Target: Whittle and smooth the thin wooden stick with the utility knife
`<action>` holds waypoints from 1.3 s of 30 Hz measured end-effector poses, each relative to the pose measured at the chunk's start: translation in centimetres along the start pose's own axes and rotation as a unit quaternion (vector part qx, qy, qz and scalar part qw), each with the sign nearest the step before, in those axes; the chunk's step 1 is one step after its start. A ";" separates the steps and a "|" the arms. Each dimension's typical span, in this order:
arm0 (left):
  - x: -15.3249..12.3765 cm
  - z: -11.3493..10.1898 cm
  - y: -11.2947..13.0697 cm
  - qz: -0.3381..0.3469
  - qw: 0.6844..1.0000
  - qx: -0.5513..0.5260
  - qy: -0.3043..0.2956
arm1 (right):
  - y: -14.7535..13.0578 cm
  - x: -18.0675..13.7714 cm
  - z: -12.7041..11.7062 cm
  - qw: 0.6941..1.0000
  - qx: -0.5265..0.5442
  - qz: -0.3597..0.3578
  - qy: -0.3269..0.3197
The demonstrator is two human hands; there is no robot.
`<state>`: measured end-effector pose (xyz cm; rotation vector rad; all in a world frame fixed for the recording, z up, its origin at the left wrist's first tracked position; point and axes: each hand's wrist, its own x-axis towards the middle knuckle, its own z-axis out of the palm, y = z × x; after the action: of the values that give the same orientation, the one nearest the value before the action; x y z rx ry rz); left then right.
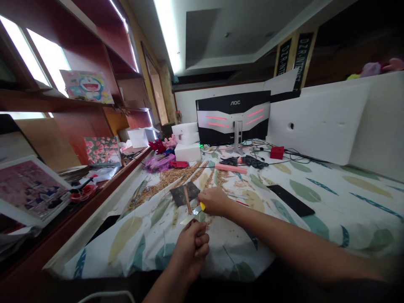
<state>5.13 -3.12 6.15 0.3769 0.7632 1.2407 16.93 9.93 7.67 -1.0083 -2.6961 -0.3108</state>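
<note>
Two hands meet over the desk. My left hand [190,244] is fisted round a thin wooden stick [187,201], which slants up before a dark square pad [179,194]. My right hand [214,201] pinches a yellow-handled knife [195,212], its blade by the stick. Coarse shavings [170,179] litter the leaf-print cloth [331,202]. A monitor [233,118] and white foam panels [318,122] stand behind.

Left hand [191,246], stick [187,198]; right hand [215,201], knife [197,211]
</note>
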 end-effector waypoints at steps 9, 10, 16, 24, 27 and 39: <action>-0.7 0.1 -0.8 -0.008 1.000 0.012 0.013 | 2.9 1.1 -0.9 0.994 -0.013 0.108 -0.007; -1.3 0.4 -1.3 -0.009 1.000 0.021 0.012 | 4.0 1.1 -1.4 0.989 -0.020 0.147 -0.002; -3.0 1.6 -3.2 -0.026 0.992 0.100 -0.066 | 7.4 0.2 -3.9 0.970 -0.028 0.237 0.033; 0.3 0.0 -0.8 0.055 0.995 0.081 -0.011 | -0.7 -2.1 -2.9 0.997 0.017 0.066 -0.044; 0.1 0.0 -1.0 0.059 0.994 0.088 -0.013 | -1.7 -2.2 -2.5 0.997 0.017 0.058 -0.051; -0.6 0.6 -1.3 0.079 0.991 0.106 -0.004 | -1.0 -2.6 -2.4 0.997 0.002 0.073 -0.020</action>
<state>6.39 -4.05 5.90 0.6254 0.8738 1.3081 18.51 6.95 9.07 -1.2145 -2.6394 -0.2593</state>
